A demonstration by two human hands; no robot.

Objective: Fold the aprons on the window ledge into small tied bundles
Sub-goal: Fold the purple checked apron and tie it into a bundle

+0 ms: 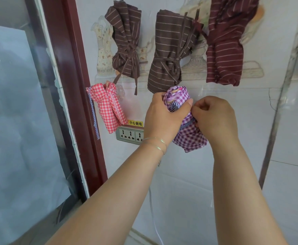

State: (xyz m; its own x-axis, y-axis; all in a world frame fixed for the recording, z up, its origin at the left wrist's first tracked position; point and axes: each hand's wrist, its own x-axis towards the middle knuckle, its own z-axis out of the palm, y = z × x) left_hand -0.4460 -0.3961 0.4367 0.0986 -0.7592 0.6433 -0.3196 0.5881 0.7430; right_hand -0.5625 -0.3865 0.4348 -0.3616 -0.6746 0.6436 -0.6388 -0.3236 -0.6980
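A purple checked apron bundle [189, 137] hangs against the tiled wall at the middle of the view. My left hand [164, 115] grips its upper part, thumb across the front. My right hand [215, 117] pinches the bundle's striped tie [174, 106] at the middle of the roll. To the left hangs a tied red checked bundle [109, 110]. Above hang two brown striped tied bundles [125, 41] [169, 52] and a maroon striped bundle [227, 43].
A wall socket [129, 136] with a yellow warning label [135, 123] sits just left of my left wrist. A dark red window frame [77, 85] and glass pane [17, 112] fill the left. A white cord [153, 218] hangs down below.
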